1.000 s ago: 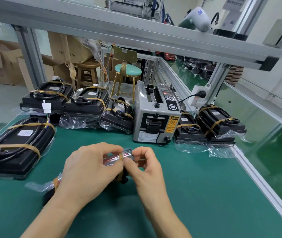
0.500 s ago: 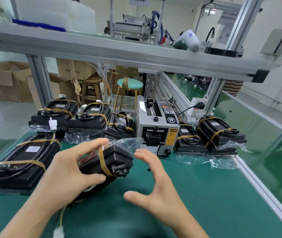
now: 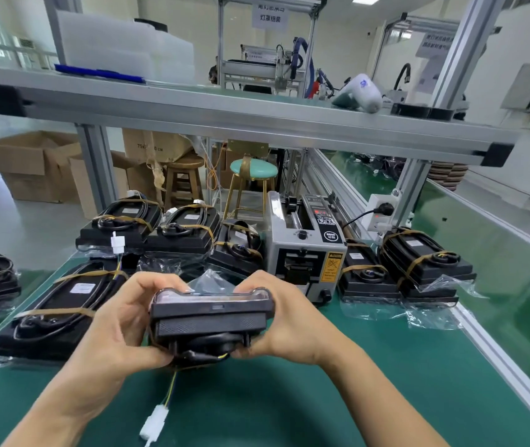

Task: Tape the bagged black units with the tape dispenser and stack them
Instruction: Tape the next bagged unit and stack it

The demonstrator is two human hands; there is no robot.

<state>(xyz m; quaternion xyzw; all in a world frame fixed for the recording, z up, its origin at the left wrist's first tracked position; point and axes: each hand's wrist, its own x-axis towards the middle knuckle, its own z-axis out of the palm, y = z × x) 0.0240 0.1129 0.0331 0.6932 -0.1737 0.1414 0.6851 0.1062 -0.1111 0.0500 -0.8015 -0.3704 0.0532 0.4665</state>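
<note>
So we've got the bagged black unit (image 3: 210,317) up off the green mat (image 3: 370,382), held edge-on toward us between both hands, right in front of the tape dispenser (image 3: 305,250). Our left hand (image 3: 118,327) is wrapped round its left end with the thumb underneath and fingers curled over the top, and our right hand (image 3: 292,321) is doing the same on the right end, so both are properly gripping it, not just resting on it. The loose mouth of the clear bag (image 3: 212,280) sticks up behind the unit, and a yellow wire with a white connector (image 3: 155,421) dangles down to the mat. From this angle we can't tell how much tape is on this one. Looks to us like we're at the carry-it-over-and-stack part, or maybe turning it for another strip. Around us: a taped unit (image 3: 60,304) lying flat just to the left, a row of taped units (image 3: 167,227) along the back left, and a small stack (image 3: 418,262) right of the dispenser. Next move probably needs us picking a pile, keeping that dangling connector from snagging, and setting it down flat so the stack doesn't slide on the slippery bags.
</note>
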